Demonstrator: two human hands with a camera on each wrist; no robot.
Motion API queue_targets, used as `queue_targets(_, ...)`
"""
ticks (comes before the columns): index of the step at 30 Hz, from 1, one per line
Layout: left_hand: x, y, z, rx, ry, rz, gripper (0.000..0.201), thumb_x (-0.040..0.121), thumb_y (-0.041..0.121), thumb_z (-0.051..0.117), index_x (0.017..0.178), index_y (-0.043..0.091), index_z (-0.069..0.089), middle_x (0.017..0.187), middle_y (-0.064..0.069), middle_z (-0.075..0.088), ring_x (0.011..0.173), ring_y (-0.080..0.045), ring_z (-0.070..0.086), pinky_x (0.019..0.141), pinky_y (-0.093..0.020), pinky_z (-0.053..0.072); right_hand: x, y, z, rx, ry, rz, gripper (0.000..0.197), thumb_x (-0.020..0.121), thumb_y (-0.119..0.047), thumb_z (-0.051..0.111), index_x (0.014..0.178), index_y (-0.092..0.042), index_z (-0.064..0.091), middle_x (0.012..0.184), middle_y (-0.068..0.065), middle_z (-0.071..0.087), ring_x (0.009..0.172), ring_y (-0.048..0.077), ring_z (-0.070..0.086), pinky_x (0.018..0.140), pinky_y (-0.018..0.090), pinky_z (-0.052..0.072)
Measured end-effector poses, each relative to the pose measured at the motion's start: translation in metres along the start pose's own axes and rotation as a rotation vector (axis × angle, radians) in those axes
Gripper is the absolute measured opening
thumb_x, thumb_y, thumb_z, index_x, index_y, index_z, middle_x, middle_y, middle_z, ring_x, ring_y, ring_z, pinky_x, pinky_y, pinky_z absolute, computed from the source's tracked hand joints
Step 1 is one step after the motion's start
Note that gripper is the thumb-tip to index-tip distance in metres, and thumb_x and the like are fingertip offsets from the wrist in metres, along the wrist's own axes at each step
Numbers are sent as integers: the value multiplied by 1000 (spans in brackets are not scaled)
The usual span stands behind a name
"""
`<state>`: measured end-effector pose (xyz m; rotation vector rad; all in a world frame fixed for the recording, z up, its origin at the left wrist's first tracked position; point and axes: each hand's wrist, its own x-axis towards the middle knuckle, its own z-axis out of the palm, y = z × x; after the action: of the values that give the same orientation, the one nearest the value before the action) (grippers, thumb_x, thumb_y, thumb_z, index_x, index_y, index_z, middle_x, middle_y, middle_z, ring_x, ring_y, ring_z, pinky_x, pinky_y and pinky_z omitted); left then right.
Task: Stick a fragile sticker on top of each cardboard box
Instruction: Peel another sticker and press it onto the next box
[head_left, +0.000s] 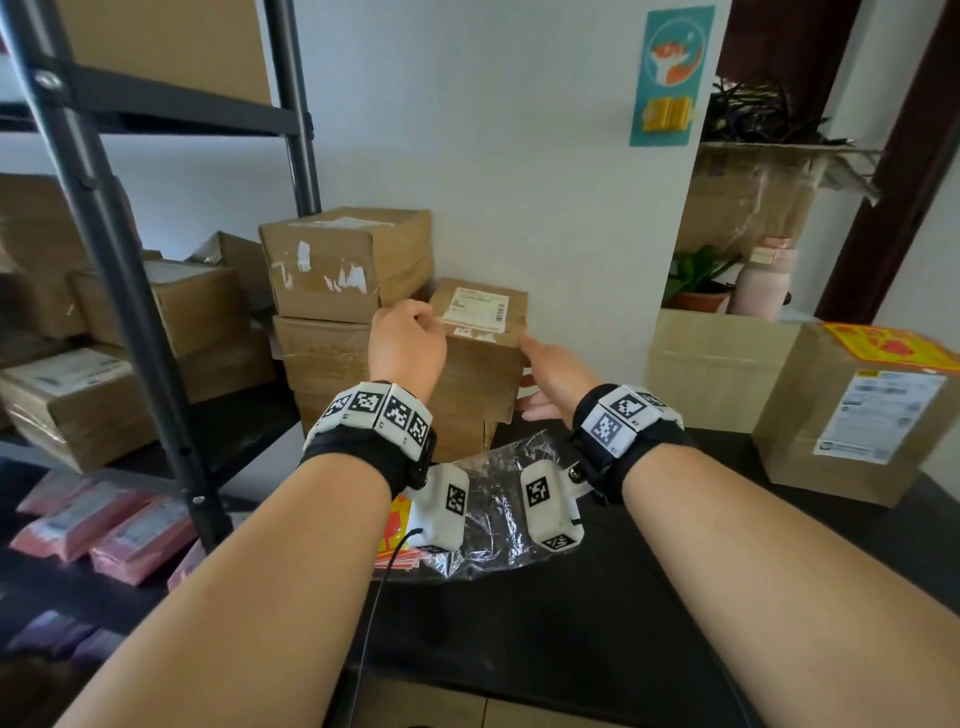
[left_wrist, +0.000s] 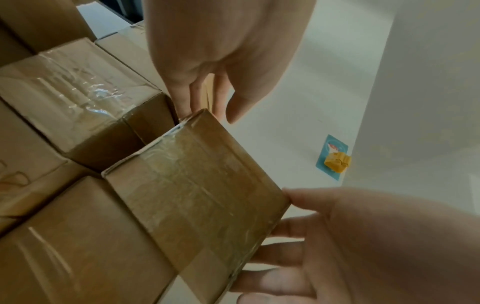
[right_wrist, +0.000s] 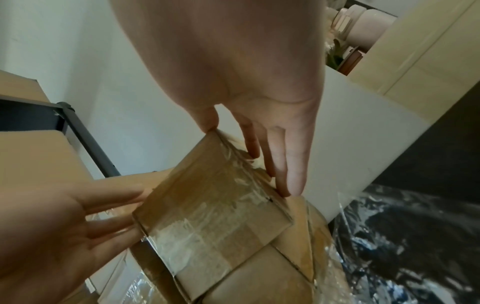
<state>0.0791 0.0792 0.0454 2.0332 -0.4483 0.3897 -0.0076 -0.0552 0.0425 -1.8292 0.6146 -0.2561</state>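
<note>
Bracing the small cardboard box (head_left: 483, 358) from both sides, I have my left hand (head_left: 408, 343) on its left side and my right hand (head_left: 550, 374) on its right, fingers (right_wrist: 293, 168) straight, pressing, not wrapped. It sits atop a stack of boxes (head_left: 467, 415) at the back edge of the surface (head_left: 571, 623). I judge it light, stiff, tape-slick; squeezing opposite side walls seems safest.

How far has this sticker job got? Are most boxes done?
Early days. Done: the right box carries a red-and-yellow sticker on top. In hand: the left hand and right hand hold a small box showing only a white label. To do: the stacked boxes beside it and the shelf boxes show no such sticker; spare stickers lie by the left wrist.
</note>
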Motion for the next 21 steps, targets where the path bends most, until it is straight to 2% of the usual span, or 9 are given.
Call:
queue_targets(2, -1, 7, -4, -26, -1, -39, 32, 97, 19, 49, 127, 15, 61, 125, -3, 63, 105, -18, 60, 86, -28, 46, -2, 0, -6, 62, -5, 20, 49, 102, -44, 35, 131, -7, 52, 119, 14, 63, 102, 34, 66, 90, 43, 56)
queue_targets(4, -3, 13, -5, -100, 1, -53, 31, 94, 16, 55, 123, 15, 65, 121, 0, 66, 111, -18, 59, 94, -29, 45, -7, 2, -14, 104, -1, 25, 38, 102, -38, 38, 121, -9, 54, 117, 14, 64, 102, 34, 67, 92, 43, 55)
queue_targets(6, -7, 22, -2, -189, -16, -72, 28, 90, 15, 60, 118, 17, 67, 114, 3, 67, 107, -16, 60, 93, -27, 46, -10, 5, -24, 126, 27, 11, 27, 102, -33, 39, 113, -12, 53, 110, 11, 64, 102, 34, 67, 90, 42, 56)
queue_targets(9, -16, 38, 6, -265, -57, -94, 31, 88, 11, 62, 117, 17, 67, 114, 3, 67, 105, -14, 61, 93, -28, 47, -20, 11, -43, 212, 70, -33, 20, 102, -28, 41, 104, -15, 56, 93, 5, 63, 96, 28, 67, 77, 36, 61)
queue_targets(11, -23, 52, 12, -306, -85, -114, 36, 87, 8, 63, 122, 18, 65, 117, 2, 66, 105, -14, 60, 95, -30, 48, -25, 16, -56, 194, 108, -77, 21, 101, -27, 41, 98, -17, 59, 92, 2, 62, 95, 25, 65, 83, 36, 59)
queue_targets(13, -31, 65, 19, -330, -112, -125, 44, 85, 8, 64, 128, 17, 61, 121, 1, 65, 107, -16, 60, 96, -30, 48, -34, 21, -72, 166, 147, -120, 28, 96, -33, 44, 107, -13, 61, 101, 4, 65, 99, 24, 64, 93, 41, 54)
queue_targets(16, -42, 83, 31, -346, -162, -141, 53, 83, 13, 67, 135, 12, 54, 126, -2, 62, 111, -19, 60, 97, -33, 49, -44, 34, -97, 136, 222, -162, 33, 92, -33, 45, 114, -12, 58, 116, 10, 65, 103, 25, 64, 96, 47, 52)
queue_targets(18, -51, 94, 39, -387, -263, -191, 44, 81, 16, 71, 123, 9, 60, 114, -4, 67, 102, -21, 65, 91, -36, 54, -57, 41, -115, 93, 250, -190, 23, 97, -25, 43, 116, -16, 54, 116, 6, 63, 104, 21, 61, 97, 45, 51)
queue_targets(21, -65, 108, 55, -350, -466, -217, 19, 82, 11, 67, 100, 10, 65, 96, -2, 69, 95, -19, 66, 82, -35, 58, -71, 54, -143, 23, 259, -192, 45, 97, -18, 47, 142, -16, 41, 125, 1, 55, 110, 18, 57, 96, 35, 48)
